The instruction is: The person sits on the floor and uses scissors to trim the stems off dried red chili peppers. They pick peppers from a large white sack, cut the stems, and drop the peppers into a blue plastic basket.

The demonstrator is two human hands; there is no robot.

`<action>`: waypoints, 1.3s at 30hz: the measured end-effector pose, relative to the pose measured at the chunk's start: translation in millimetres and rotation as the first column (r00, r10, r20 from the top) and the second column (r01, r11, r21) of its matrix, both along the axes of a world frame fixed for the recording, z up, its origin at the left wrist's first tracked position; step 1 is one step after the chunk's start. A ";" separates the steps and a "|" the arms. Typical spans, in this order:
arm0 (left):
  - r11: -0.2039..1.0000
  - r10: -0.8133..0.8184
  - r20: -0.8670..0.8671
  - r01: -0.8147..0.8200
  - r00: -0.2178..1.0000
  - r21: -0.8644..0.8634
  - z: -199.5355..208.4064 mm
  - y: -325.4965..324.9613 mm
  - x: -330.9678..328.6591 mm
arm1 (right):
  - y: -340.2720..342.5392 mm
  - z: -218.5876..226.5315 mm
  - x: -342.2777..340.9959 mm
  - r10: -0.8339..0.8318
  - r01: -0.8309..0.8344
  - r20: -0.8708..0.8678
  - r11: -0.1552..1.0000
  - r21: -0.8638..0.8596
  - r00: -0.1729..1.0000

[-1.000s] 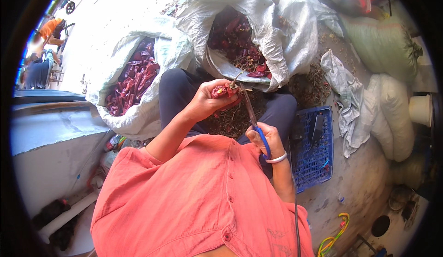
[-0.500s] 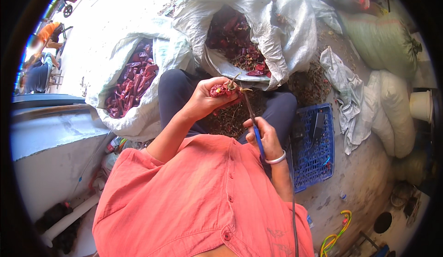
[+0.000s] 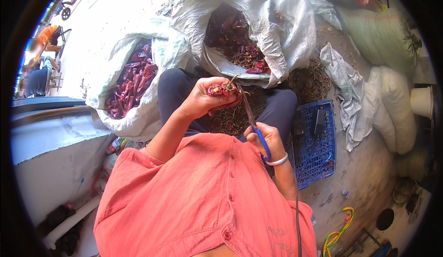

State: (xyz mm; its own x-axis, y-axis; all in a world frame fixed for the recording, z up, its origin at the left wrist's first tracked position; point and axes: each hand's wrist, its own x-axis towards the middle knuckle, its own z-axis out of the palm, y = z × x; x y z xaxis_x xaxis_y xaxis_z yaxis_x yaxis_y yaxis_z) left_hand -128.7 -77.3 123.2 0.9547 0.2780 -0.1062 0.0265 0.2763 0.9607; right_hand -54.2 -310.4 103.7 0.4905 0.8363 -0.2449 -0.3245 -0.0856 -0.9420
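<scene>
My left hand (image 3: pixel 206 98) is closed round a bunch of dried red chili peppers (image 3: pixel 221 90), their stems sticking out on the right. My right hand (image 3: pixel 270 141) grips blue-handled scissors (image 3: pixel 261 142), a pale bangle on its wrist. The dark scissor blades (image 3: pixel 245 104) point up to the stem ends beside the left hand. Just beyond the hands, an open white woven sack (image 3: pixel 194 31) holds dark red chilies and stem bits. Another white sack (image 3: pixel 99 81) to the left is filled with dried red chilies.
A blue plastic crate (image 3: pixel 318 174) with a dark flat object (image 3: pixel 318 124) stands to my right. Chopped stems (image 3: pixel 230 121) litter the ground between my knees. Stuffed sacks (image 3: pixel 383 35) and a crumpled white sack (image 3: pixel 344 91) lie at right. A seated person (image 3: pixel 44 40) is far left.
The scissors and my right hand have shifted slightly down and right, with the blades more tilted. My left hand still holds the chilies in nearly the same place.
</scene>
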 end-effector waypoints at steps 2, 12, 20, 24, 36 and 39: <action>0.999 -0.001 -0.005 0.001 1.000 0.043 -4.9 1.7 -1.5 | -4.4 4.0 2.6 0.146 -0.154 -0.313 0.988 -0.001 0.938; 0.996 -0.006 0.023 0.008 1.000 -0.085 1.7 1.4 0.2 | 6.4 -10.1 -10.7 0.190 -0.145 -0.286 0.974 0.173 0.939; 0.989 -0.036 -0.031 0.031 0.999 -0.143 -0.4 0.3 -3.3 | 4.8 -0.1 2.3 0.007 0.103 0.614 0.984 -0.143 0.789; 0.988 -0.112 -0.058 0.105 0.992 -0.112 5.1 6.1 -4.4 | -0.9 -12.7 -7.8 0.034 0.090 0.514 0.973 -0.214 0.857; 0.984 -0.126 -0.130 0.107 0.984 -0.143 -16.8 2.0 -11.6 | 0.2 -23.4 -18.6 -0.006 0.174 0.597 0.959 -0.223 0.802; 0.984 -0.116 -0.173 0.089 0.978 -0.155 -22.1 -2.8 -13.0 | -3.1 -27.7 -21.7 0.027 0.172 0.611 0.949 -0.263 0.791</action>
State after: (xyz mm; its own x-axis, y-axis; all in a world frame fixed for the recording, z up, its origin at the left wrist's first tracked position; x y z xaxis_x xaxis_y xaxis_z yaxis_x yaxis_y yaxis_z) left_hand -141.7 -80.1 101.1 0.9385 0.1482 -0.3118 0.2315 0.3998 0.8869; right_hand -76.0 -313.5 76.0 0.6752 0.7304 -0.1032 0.2819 -0.3848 -0.8789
